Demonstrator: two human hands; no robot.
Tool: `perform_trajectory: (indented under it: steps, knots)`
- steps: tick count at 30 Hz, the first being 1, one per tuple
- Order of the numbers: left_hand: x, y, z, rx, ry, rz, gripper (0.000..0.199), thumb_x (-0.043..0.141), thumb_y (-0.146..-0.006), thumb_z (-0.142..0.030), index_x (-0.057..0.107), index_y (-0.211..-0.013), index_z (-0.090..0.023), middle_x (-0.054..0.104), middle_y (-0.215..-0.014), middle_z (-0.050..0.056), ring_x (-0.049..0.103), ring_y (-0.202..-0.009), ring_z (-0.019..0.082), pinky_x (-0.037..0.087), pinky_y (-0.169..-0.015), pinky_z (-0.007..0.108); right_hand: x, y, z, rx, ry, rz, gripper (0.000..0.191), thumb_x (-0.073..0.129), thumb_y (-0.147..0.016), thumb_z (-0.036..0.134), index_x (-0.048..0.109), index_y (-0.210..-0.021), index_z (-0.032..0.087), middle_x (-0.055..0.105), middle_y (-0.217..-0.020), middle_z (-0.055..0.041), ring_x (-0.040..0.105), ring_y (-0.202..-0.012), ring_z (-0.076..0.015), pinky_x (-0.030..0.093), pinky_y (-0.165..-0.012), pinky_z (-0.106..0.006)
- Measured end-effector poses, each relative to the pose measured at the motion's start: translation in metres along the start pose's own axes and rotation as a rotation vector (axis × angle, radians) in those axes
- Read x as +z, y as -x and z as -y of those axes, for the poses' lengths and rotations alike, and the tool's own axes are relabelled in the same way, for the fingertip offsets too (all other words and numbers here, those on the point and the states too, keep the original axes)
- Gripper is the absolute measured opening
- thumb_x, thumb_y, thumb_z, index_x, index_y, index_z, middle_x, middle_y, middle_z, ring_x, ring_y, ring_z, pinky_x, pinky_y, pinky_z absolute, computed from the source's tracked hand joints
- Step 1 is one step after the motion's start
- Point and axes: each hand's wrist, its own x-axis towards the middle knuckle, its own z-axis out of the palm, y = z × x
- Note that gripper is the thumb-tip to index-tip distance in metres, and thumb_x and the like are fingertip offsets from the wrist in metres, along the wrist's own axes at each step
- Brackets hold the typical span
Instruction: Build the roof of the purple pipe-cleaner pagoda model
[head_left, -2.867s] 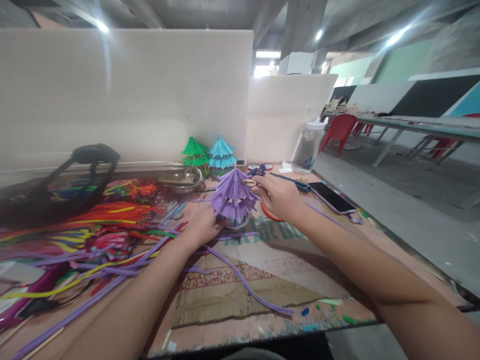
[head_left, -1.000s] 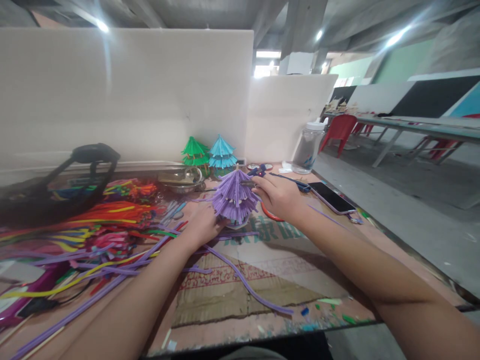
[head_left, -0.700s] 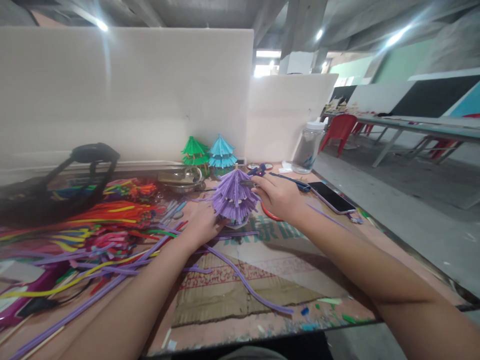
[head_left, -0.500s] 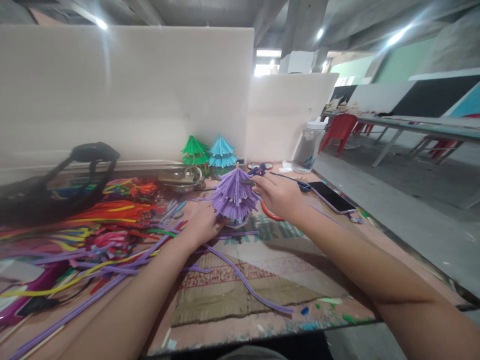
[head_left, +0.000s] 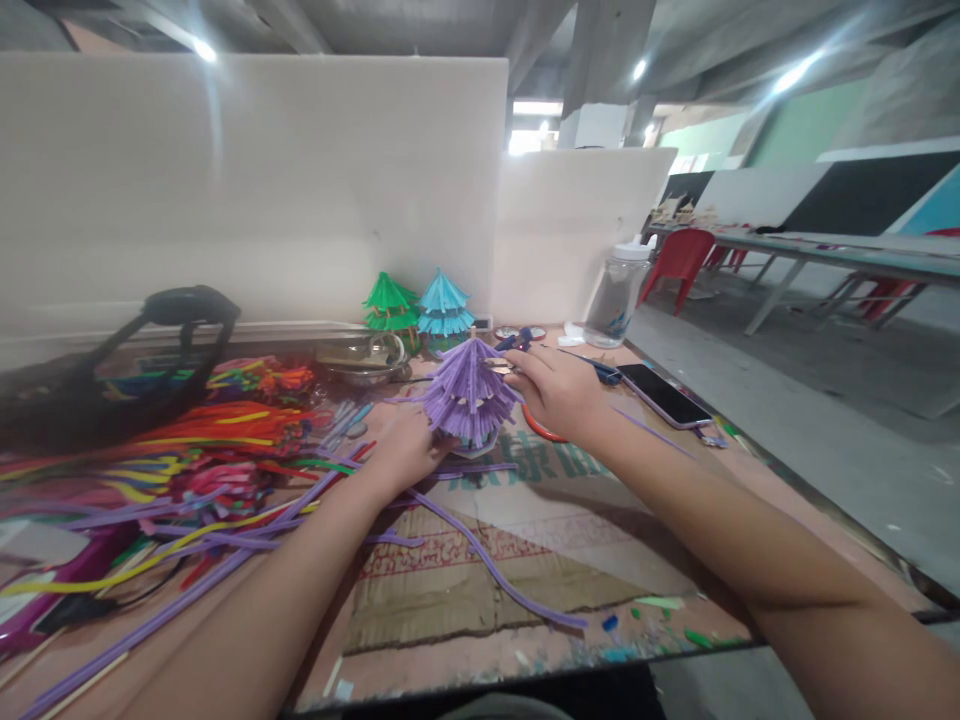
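A purple tiered model tree [head_left: 472,395] made of fuzzy strips stands on a small base in the middle of the work table. My left hand [head_left: 409,445] grips its lower left side, with the fingertips partly hidden behind the strips. From the right, my right hand [head_left: 555,390] pinches a small metal tool [head_left: 496,366], probably tweezers, whose tip touches the upper right of the purple tree. Behind it stand a green model tree [head_left: 390,302] and a light blue one [head_left: 444,302].
Bundles of coloured fuzzy strips [head_left: 225,425] and a black strapped object [head_left: 112,370] lie left. A metal bowl [head_left: 367,360] sits behind. At the right are a phone [head_left: 664,394] and a water bottle [head_left: 619,295]. Cardboard [head_left: 465,570] lies in front.
The purple tree has turned or tilted slightly. The metal tool in my right hand has shifted a little and shows more clearly. My left hand has hardly moved.
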Motion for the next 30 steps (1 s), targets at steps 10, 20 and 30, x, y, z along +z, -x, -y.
perform_trajectory:
  steps: [10, 20, 30]
  knots:
    - [0.0012, 0.0005, 0.0022, 0.022, -0.005, -0.003, 0.042, 0.055, -0.09, -0.037, 0.056, -0.124, -0.013, 0.062, -0.128, 0.018, 0.056, -0.122, 0.033, 0.044, -0.104, 0.048, 0.0015, 0.0002, 0.0011, -0.023, 0.022, -0.035, 0.029, 0.045, -0.1, 0.029, 0.067, -0.109, 0.012, 0.071, -0.086, -0.0074, 0.061, -0.076, -0.0179, 0.041, -0.068, -0.03]
    - [0.0008, 0.0005, -0.0002, -0.039, 0.033, 0.022, 0.046, 0.056, -0.088, -0.037, 0.054, -0.128, -0.013, 0.061, -0.13, 0.017, 0.056, -0.122, 0.032, 0.044, -0.105, 0.047, 0.0029, 0.0005, -0.0003, -0.027, 0.01, -0.042, 0.027, 0.046, -0.1, 0.03, 0.066, -0.107, 0.013, 0.072, -0.087, -0.0078, 0.062, -0.076, -0.018, 0.042, -0.068, -0.03]
    - [-0.0018, -0.001, -0.0012, -0.029, 0.039, 0.026, 0.041, 0.057, -0.088, -0.035, 0.057, -0.123, -0.013, 0.063, -0.128, 0.017, 0.057, -0.12, 0.032, 0.044, -0.104, 0.046, 0.0034, 0.0014, 0.0013, -0.053, 0.019, -0.032, 0.027, 0.046, -0.099, 0.029, 0.065, -0.107, 0.011, 0.071, -0.087, -0.0076, 0.061, -0.076, -0.0182, 0.042, -0.068, -0.03]
